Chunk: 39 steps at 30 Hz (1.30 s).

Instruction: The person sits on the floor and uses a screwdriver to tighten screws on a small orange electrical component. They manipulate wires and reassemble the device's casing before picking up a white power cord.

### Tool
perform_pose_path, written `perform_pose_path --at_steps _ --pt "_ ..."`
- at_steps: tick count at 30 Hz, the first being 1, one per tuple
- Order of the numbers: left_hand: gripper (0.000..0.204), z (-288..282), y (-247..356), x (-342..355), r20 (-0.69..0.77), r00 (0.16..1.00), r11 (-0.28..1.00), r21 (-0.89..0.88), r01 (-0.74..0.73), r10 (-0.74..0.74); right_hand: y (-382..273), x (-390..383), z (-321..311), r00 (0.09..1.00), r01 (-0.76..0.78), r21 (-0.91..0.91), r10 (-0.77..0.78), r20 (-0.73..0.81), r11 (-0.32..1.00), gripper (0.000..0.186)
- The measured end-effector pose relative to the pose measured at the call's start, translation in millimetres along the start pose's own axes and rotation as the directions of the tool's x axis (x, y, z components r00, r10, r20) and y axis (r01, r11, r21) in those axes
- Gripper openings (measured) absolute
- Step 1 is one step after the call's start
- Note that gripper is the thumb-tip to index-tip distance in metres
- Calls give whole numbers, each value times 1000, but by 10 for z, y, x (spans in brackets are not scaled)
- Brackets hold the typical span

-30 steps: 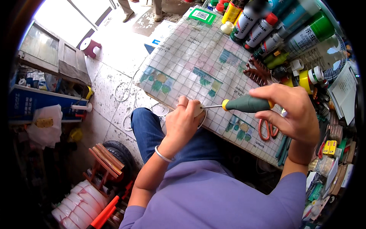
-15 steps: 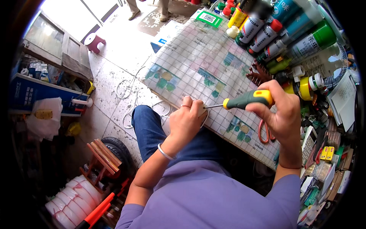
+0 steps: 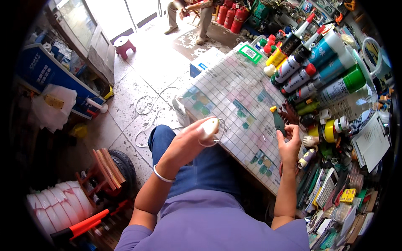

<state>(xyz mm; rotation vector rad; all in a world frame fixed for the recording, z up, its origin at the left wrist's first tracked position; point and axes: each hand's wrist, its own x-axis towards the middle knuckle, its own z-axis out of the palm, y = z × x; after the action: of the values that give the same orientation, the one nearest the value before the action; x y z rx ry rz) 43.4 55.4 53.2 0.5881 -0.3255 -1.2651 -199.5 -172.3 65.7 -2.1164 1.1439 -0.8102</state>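
My left hand (image 3: 186,142), raised over my thigh at the table's near edge, is closed around a small rounded white fitting (image 3: 210,127) with a thin white cord looping from it. I cannot make out what kind of fitting it is. My right hand (image 3: 289,144) is over the right side of the table, fingers closed on a screwdriver (image 3: 278,120) with a dark green and yellow handle. The screwdriver points away from the fitting and its shaft is hard to see. A tiny pale piece (image 3: 264,137) lies on the table left of my right hand.
The table (image 3: 234,90) has a checked cover. Spray cans (image 3: 298,78) and bottles crowd its far right; a calculator (image 3: 325,186) and tools lie beside my right arm. White cord (image 3: 146,104) loops on the floor. Another person's legs (image 3: 204,27) and a stool (image 3: 124,47) are beyond.
The screwdriver has come away from the fitting; my right hand has moved lower and left with it. My left hand has turned, showing the white fitting. The whole view has shifted.
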Motion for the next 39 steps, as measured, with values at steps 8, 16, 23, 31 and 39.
perform_pose_path --at_steps 8,16,23,31,39 --pt "41 287 -47 -188 -9 974 795 579 -180 228 -1006 -190 201 830 293 363 -424 363 885 52" --pt "38 332 -71 -281 224 817 318 841 -437 531 -1022 -364 528 785 420 498 -579 222 759 21" --pt "32 247 -134 -280 499 619 -21 789 -614 607 -1075 -491 515 793 260 627 -533 295 734 36" --pt "47 274 -164 -305 501 622 -80 813 -577 602 -1005 -547 587 749 314 660 -605 271 683 33" --pt "46 166 -132 -321 536 697 -23 800 -600 476 -939 -605 610 718 449 546 -650 252 707 35"
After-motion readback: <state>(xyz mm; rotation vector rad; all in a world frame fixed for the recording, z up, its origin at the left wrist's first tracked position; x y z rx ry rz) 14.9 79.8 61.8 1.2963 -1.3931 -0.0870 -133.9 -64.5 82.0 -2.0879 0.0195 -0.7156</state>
